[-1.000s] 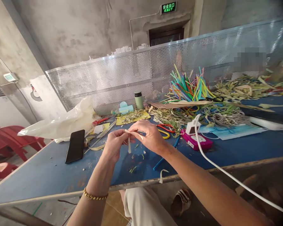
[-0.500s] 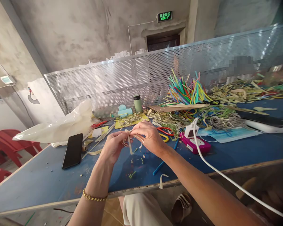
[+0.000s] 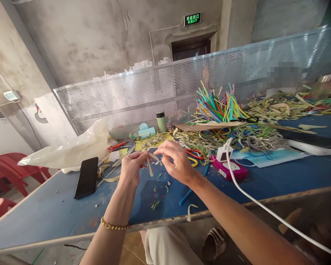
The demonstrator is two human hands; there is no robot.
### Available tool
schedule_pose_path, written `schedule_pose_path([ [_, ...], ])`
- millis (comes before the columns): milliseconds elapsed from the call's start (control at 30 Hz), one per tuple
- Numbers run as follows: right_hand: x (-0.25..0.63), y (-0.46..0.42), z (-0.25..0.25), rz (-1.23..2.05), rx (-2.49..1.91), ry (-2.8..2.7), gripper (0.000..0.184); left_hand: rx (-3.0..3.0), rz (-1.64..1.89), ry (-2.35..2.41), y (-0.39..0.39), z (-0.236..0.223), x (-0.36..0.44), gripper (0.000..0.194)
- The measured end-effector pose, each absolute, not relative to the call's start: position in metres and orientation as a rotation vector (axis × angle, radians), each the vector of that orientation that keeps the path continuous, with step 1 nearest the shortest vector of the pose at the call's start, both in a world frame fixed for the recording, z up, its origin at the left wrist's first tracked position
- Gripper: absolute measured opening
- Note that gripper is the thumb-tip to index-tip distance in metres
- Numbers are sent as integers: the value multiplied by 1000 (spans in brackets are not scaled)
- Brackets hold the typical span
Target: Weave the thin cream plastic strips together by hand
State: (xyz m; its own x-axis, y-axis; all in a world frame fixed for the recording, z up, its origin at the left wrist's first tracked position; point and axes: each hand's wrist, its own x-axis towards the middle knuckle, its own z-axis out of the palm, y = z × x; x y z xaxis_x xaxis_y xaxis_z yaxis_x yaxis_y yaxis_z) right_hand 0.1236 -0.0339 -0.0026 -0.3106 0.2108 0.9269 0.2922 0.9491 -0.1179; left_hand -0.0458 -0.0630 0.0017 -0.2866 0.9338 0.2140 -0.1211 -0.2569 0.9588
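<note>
My left hand (image 3: 132, 165) is closed, thumb and forefinger pinching a pale, flat plant-fibre strip (image 3: 150, 168). One end of the strip hangs down below the fingertips, and another reaches toward the right. Part of it is hidden inside the hand. My right hand (image 3: 175, 162) hovers just right of the strip, thumb and forefinger apart, and nothing shows between them. Under both hands, small green and pale scraps (image 3: 155, 205) lie on the blue tabletop (image 3: 113, 209).
A black phone (image 3: 86, 178) and a plastic bag (image 3: 68, 147) lie left. Scissors with a yellow handle (image 3: 193, 162), a blue stick (image 3: 185, 197) and a magenta power block (image 3: 231, 168) are right. Behind stand a green bottle (image 3: 161, 122) and coloured stems (image 3: 220, 105) before a perforated metal screen (image 3: 132, 95).
My right hand's fingers have come off the strip, parted and shifted slightly right. My left hand still pinches the strip, whose free end now shows between the hands.
</note>
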Motion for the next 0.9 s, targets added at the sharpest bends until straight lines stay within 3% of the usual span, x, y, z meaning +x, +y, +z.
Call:
schedule_pose_path([
  [233,116,-36,-9,-418,-428,-2080,23,908,1646,983,-67,4,-39,27],
  [467,119,-37,-7,-531,-373,-2011,23,875,1611,918,-73,5,-29,21],
  [667,119,-38,-8,-447,-356,-2001,18,962,1586,959,-74,4,-30,23],
  [900,112,-40,-11,-121,-472,-1861,8,927,1656,955,-75,-2,-20,19],
])
